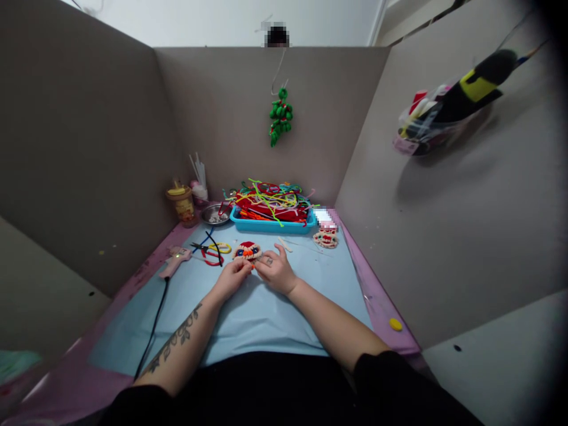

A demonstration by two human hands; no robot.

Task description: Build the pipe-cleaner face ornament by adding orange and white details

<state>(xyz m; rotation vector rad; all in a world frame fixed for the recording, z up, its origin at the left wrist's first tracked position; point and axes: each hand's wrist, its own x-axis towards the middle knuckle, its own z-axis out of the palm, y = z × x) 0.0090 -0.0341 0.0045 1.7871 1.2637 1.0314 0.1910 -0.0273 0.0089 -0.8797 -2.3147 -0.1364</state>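
My left hand (233, 278) and my right hand (277, 272) meet over the blue sheet (284, 319). Pinched between the fingertips of both is a small orange piece (253, 267), probably pipe cleaner; its far part is hidden by the fingers. Just beyond them lies a fuzzy pipe-cleaner figure (247, 251) with a red top, cream edging, dark blue spots and an orange middle. A second cream and red figure (326, 239) rests at the right. Left of my hands are scissors with red and yellow handles (213, 254) and a black strip (214, 247).
At the back stands a blue tray (275, 227) heaped with coloured pipe cleaners. A pink glue gun (175, 261) with a black cord, a metal bowl (215, 215) and a lidded cup (183, 206) are on the left. A green ornament (281, 115) hangs from the rear panel.
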